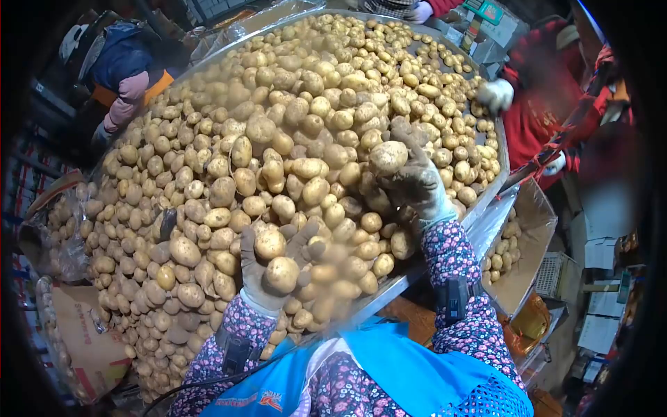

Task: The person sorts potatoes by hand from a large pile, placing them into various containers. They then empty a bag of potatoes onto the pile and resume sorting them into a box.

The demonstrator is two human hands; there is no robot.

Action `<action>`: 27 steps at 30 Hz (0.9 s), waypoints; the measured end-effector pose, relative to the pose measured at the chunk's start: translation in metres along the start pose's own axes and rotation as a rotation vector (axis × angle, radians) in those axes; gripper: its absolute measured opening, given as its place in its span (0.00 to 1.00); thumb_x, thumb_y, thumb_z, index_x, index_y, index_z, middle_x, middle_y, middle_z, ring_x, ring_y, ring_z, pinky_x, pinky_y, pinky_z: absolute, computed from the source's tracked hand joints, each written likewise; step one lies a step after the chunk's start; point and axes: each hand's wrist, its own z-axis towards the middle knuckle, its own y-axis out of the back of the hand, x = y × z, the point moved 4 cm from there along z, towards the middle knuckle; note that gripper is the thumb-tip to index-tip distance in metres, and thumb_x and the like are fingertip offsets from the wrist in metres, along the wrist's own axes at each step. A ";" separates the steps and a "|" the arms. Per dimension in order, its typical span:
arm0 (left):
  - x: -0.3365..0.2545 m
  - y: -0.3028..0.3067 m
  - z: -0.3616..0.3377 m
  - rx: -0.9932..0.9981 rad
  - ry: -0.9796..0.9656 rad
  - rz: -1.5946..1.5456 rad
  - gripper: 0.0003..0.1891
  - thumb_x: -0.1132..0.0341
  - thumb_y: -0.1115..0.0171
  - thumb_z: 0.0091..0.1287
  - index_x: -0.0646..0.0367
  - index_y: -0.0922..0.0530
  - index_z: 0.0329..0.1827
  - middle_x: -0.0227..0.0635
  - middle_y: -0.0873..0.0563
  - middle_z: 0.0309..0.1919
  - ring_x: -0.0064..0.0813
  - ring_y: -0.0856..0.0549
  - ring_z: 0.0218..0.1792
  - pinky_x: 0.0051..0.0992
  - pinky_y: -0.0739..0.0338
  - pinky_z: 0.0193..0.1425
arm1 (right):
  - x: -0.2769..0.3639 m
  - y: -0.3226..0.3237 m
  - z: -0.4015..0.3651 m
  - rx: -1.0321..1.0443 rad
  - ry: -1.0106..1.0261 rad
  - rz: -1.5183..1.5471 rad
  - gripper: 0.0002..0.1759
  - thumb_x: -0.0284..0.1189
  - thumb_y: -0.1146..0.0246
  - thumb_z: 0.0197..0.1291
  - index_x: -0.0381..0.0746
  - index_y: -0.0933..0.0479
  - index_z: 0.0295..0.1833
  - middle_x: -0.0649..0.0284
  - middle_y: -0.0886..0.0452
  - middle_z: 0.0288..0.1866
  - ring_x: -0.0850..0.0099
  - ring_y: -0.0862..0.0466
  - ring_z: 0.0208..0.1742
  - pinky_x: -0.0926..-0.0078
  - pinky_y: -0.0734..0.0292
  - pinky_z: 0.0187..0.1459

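1. The left hand (260, 274), gloved, is turned palm up and half-curled round two potatoes (282, 275), one in front of the other, with the thumb and fingers spread to either side.
2. The right hand (420, 182), gloved too, is bent partway closed with one potato (388, 158) between thumb and fingers; how firmly it grips, I cannot tell.
3. Both hands are over the near part of a wide heap (184, 250) of potatoes. The right hand is farther from the body than the left.
4. Floral sleeves (451, 257) run back from the gloves, each with a black band (455, 300) near the wrist, to a blue vest (410, 365).
5. The heap covers most of a worktop (385, 292) with a metal rim, thinning toward the far right.
6. Just beyond the rim on the right is an open carton (531, 267) with more potatoes inside. Another carton (87, 333) stands at the lower left.
7. Around the worktop are co-workers: one in a blue vest with a pink sleeve (132, 92) at upper left, one in red (549, 104) at right with a pale glove (496, 96) by the potatoes, and at the far edge a red sleeve (443, 6).
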 end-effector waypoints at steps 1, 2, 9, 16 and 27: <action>0.002 -0.001 -0.001 0.054 0.036 -0.020 0.44 0.29 0.50 0.68 0.62 0.27 0.69 0.50 0.42 0.79 0.58 0.37 0.74 0.61 0.23 0.62 | -0.002 -0.009 -0.011 0.005 -0.006 0.001 0.48 0.23 0.28 0.49 0.35 0.41 0.77 0.54 0.29 0.70 0.61 0.20 0.63 0.62 0.18 0.61; 0.004 -0.001 -0.001 0.068 0.050 -0.032 0.44 0.29 0.50 0.68 0.61 0.29 0.71 0.49 0.43 0.79 0.58 0.39 0.75 0.62 0.25 0.64 | -0.007 -0.019 -0.019 0.017 0.030 0.077 0.49 0.23 0.27 0.48 0.36 0.42 0.77 0.54 0.30 0.71 0.60 0.22 0.66 0.61 0.21 0.64; 0.038 -0.019 0.018 0.201 0.088 -0.055 0.46 0.27 0.54 0.68 0.55 0.38 0.78 0.49 0.34 0.74 0.59 0.32 0.71 0.59 0.30 0.69 | -0.037 -0.072 -0.066 0.153 0.029 -0.078 0.43 0.30 0.25 0.57 0.41 0.36 0.76 0.59 0.27 0.68 0.65 0.21 0.65 0.68 0.21 0.63; 0.041 -0.010 -0.001 -0.118 -0.016 0.240 0.40 0.34 0.52 0.73 0.56 0.36 0.76 0.45 0.24 0.67 0.42 0.25 0.67 0.43 0.30 0.73 | -0.043 -0.104 -0.121 0.174 -0.224 -0.460 0.26 0.23 0.40 0.71 0.34 0.31 0.73 0.58 0.20 0.64 0.72 0.21 0.63 0.75 0.26 0.63; 0.060 -0.013 -0.042 -0.445 0.074 0.627 0.39 0.25 0.48 0.65 0.49 0.24 0.63 0.36 0.11 0.39 0.31 0.14 0.28 0.29 0.19 0.26 | -0.061 -0.102 -0.125 -0.054 0.280 -0.926 0.11 0.29 0.35 0.67 0.33 0.16 0.48 0.56 0.12 0.38 0.70 0.13 0.39 0.74 0.19 0.42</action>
